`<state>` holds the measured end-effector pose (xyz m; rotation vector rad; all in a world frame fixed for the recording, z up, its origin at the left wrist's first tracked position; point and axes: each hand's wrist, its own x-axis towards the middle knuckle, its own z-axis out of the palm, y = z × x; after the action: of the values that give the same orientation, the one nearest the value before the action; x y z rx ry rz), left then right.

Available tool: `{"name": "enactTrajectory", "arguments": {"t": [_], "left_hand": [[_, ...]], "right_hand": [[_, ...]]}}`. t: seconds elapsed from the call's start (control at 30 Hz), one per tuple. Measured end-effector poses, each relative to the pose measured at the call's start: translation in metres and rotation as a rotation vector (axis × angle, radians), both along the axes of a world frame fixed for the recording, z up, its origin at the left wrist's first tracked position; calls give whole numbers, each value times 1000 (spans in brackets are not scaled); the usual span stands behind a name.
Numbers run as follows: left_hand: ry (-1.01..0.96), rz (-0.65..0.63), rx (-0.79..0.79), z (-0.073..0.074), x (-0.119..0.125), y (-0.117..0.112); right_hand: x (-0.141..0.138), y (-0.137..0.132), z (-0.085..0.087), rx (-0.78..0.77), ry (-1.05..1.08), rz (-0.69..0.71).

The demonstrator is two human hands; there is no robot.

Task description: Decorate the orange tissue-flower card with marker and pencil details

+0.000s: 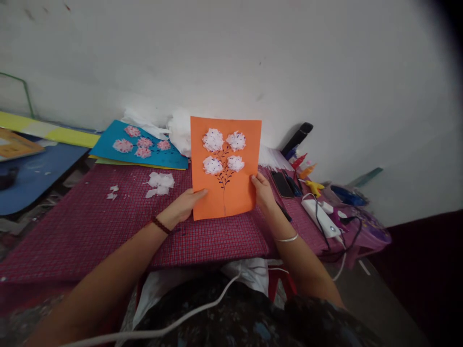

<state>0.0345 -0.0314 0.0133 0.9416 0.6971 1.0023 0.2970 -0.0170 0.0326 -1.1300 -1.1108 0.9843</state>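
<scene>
Wall [253, 58]: pale, directly behind the table; limits any move away from the body.
Table [123, 226]: under dark red checked cloth [217, 241]. Near edge runs below the hands. Widest stretch for moving is left of the left hand, with paper bits on its far part.
Orange card [237, 185]: held up over mid-table, front toward the camera, between both hands. Looks well advanced: blossoms on, stem [224, 198] and dark leaves [224, 177] marked. Lower stem has no leaves; can't tell if anything more is due.
Blue card [166, 159]: far left, bearing pink blossoms [143, 142]; right end near the orange card's left edge.
Tissue heap [180, 132]: white, crumpled, behind the orange card's left edge. Tightest spot; contact can't be told.
Left hand [184, 205]: thumb on card front at lower left, clamped on it; other fingers mostly hidden.
Right hand [263, 192]: clamped on the right edge, thumb in front, a bit higher.
Power strip [320, 217]: right end; white cord [344, 260] drops past the near edge, possible snag.
Phone [282, 184]: just right of the right hand; less room that side.
White blossoms [213, 140]: four, two rows, ruffled, dark-specked.
Tissue pieces [161, 182]: loose on cloth, look unused.
Small scraps [113, 189]: further left.
</scene>
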Motion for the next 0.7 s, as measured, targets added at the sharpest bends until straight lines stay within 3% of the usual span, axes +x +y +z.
{"name": "enactTrajectory", "arguments": {"t": [0.27,0.5,0.7], "left_hand": [[168,164,53,-13,4,10],[469,125,53,4,1,43],[715,174,139,9,-16,42]], "right_hand": [[10,12,-17,-61,146,121],[5,8,-35,-109,152,79],[1,6,-44,-129,-3,158]]}}
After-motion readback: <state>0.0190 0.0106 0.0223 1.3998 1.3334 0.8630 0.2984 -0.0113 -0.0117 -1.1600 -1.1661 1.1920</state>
